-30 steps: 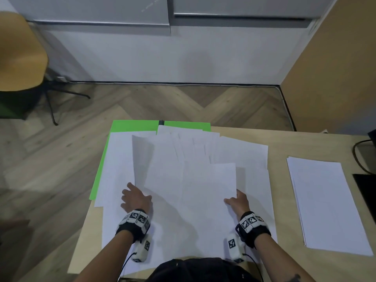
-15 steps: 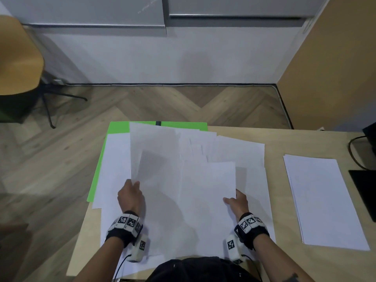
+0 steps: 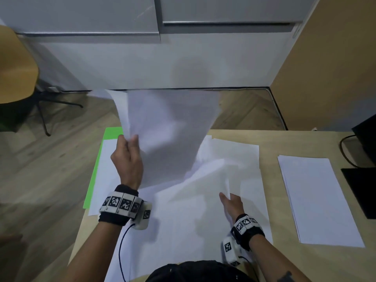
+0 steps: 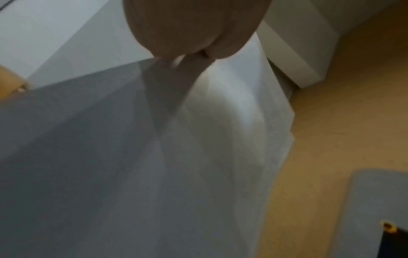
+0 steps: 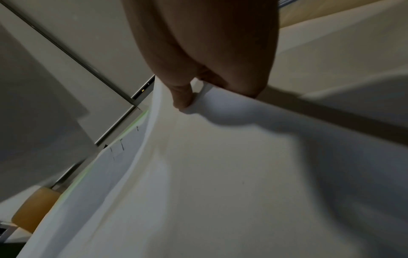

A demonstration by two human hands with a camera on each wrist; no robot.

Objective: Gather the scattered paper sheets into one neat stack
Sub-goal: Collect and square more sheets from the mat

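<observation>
We see the left hand [image 3: 127, 159] gripping raised sheets [image 3: 168, 135] — long side tilted up, away from the desk [image 3: 284, 143] — while the right hand [image 3: 232, 204] pinches their lower edge.

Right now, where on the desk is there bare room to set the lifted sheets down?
Bare desk runs as a strip between the scattered sheets and the stack, widest at its far end, and along the near right edge below the stack. The left and middle are crowded with overlapping paper and a green sheet.
</observation>
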